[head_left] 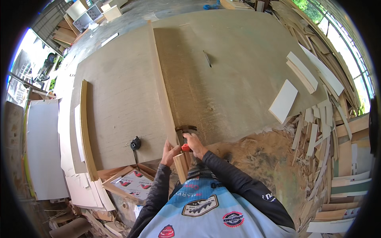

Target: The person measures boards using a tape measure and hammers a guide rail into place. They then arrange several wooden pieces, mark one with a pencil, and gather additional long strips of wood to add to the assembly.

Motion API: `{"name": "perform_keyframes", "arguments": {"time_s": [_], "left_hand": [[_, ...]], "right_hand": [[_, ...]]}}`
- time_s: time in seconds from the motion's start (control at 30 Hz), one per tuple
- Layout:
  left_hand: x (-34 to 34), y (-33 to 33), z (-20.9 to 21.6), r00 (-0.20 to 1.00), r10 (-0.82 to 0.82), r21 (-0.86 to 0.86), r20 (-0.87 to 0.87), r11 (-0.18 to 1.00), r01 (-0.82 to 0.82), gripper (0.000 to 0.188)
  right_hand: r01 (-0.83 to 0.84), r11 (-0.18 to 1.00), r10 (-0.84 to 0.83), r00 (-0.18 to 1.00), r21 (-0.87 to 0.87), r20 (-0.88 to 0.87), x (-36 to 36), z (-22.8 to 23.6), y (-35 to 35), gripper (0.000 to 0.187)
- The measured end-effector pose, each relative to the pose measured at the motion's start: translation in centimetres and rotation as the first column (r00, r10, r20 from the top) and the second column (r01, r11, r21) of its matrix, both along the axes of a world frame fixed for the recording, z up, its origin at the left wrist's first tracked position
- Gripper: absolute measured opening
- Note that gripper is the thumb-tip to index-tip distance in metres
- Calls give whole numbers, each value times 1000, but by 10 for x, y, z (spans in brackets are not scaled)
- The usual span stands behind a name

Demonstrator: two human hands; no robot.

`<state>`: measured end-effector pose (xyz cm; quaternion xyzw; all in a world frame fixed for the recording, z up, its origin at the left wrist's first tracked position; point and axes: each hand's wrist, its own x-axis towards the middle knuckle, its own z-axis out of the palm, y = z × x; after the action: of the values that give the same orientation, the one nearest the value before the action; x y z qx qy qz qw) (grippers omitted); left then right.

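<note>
My right hand (193,143) is closed around a claw hammer (186,128); its dark head points away from me and a red part shows below my fingers. Close beside it, my left hand (170,153) grips the near end of a long, narrow wooden board (162,83). That board stands on edge and runs away from me across a large brownish panel (242,71). Just under my hands a short pale wooden piece (181,166) sticks out toward my body. My fingers partly hide the hammer's handle and the board's end.
A black tape measure (135,143) and a dark pencil-like stick (207,58) lie on the panel. Another wooden strip (84,127) stands along its left side. White offcuts (283,101) rest at the right, beside heaped scrap strips (317,127). A white sheet (43,148) stands at far left.
</note>
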<state>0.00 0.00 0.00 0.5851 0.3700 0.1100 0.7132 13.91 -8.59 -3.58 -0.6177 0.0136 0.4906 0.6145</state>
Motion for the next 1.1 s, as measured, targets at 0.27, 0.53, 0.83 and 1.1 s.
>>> {"name": "perform_keyframes", "arguments": {"time_s": [0.27,0.53,0.83,1.1], "left_hand": [[6,1,-1,986,-58,-62,158,996,69,58],[6,3,5,986,-100,-39,132,994,106,60],[-21,8,24,991,-74,-63,112,995,81,67],[-71,-24,48,998,-56,-16,13,998,57,65]], "right_hand": [[208,975,-202,976,-74,79,-10,29,-2,33],[252,959,-199,924,-129,326,-10,-8,0,31],[276,958,-281,958,-73,-53,7,48,11,28],[393,913,-395,919,113,0,61,51,57,29]]}}
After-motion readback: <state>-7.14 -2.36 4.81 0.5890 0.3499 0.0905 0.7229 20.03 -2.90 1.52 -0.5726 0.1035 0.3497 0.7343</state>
